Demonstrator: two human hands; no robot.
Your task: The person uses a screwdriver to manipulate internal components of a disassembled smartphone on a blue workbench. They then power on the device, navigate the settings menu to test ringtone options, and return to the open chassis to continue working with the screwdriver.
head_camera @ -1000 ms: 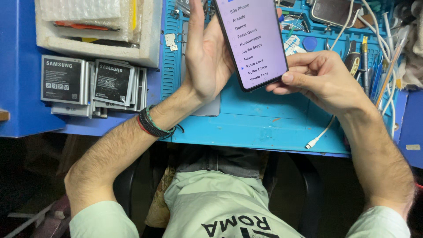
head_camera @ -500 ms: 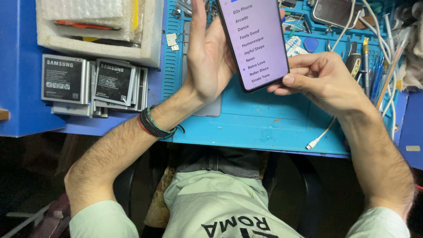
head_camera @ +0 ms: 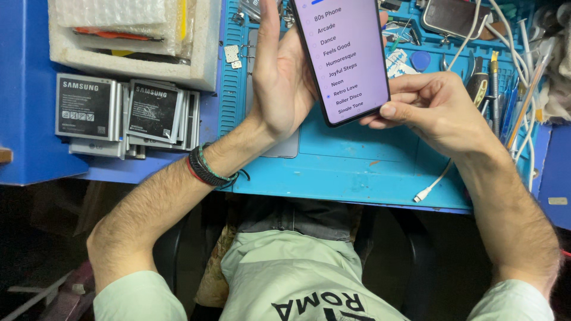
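Note:
A smartphone [head_camera: 348, 56] with a lit pale purple screen showing a list is held upright over the blue work mat [head_camera: 357, 172]. My left hand [head_camera: 282, 77] stands flat beside the phone's left edge, fingers straight and together, palm against its side. My right hand [head_camera: 431, 110] grips the phone's lower right corner, with the thumb at the bottom edge of the screen. A dark braided band circles my left wrist.
Flat grey phone batteries [head_camera: 125, 116] lie stacked at the left. Behind them is a white foam box [head_camera: 134, 35] with bubble-wrapped parts. A white cable end [head_camera: 423, 193] lies near the mat's front edge. Hand tools [head_camera: 505, 89] crowd the right side.
The phone and both hands have barely shifted; the view moved slightly.

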